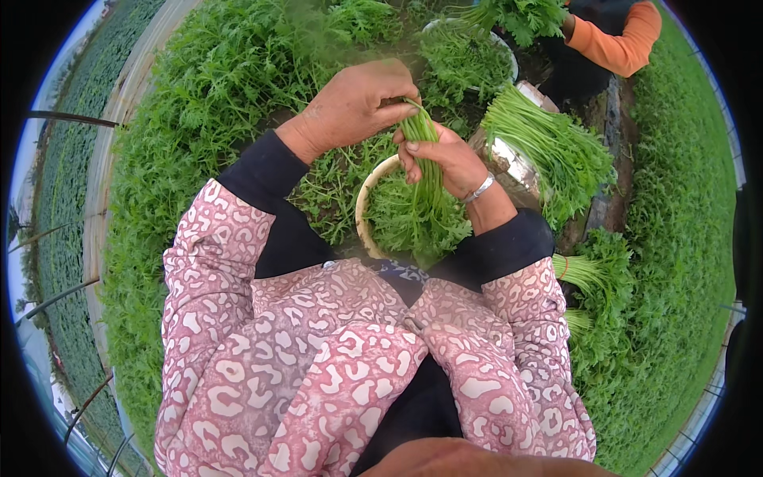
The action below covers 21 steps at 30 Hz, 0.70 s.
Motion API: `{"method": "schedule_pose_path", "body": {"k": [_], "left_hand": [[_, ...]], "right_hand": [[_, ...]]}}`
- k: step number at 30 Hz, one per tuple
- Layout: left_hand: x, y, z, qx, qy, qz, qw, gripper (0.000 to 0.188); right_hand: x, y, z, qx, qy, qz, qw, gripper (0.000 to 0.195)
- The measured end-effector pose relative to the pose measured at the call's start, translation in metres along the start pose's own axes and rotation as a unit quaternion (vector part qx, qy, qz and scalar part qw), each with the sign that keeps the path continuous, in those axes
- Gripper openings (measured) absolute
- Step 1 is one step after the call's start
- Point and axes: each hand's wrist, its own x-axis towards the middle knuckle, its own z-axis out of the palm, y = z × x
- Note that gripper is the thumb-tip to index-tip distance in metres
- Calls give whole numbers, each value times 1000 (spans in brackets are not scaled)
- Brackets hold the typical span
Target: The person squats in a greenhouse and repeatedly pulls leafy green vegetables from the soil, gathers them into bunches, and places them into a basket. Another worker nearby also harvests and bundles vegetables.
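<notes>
My right hand (450, 158), with a silver bangle at the wrist, grips a small bunch of leafy greens (428, 185) around its stems. At the upper stem ends, the thumb and fingers of my left hand (366, 98) pinch some of the stems. The leaves of the bunch hang down over a round pale basin (364, 206), and more feathery greens lie in it. To the right of my right hand, a large pile of cut greens (545, 149) rests on a silvery surface (511, 160), stems towards the upper left.
Tied bundles of greens (587, 273) lie beside my right arm. Ahead, another person's orange sleeve (614, 45) reaches towards a bunch above a second basin (509, 56). Growing greens (208, 77) flank me on the left, with more (679, 238) on the right.
</notes>
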Motion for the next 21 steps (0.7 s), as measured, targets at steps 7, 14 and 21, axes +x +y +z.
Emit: {"method": "schedule_pose_path", "body": {"k": [7, 14, 21], "left_hand": [[-5, 0, 4, -310, 116, -239, 913, 14], [-9, -1, -8, -204, 121, -222, 946, 17], [-11, 23, 5, 12, -4, -77, 997, 18]], "right_hand": [[-3, -5, 1, 29, 7, 22, 999, 19], [-2, -4, 5, 31, 21, 20, 999, 18], [0, -3, 5, 34, 50, 25, 998, 21]]}}
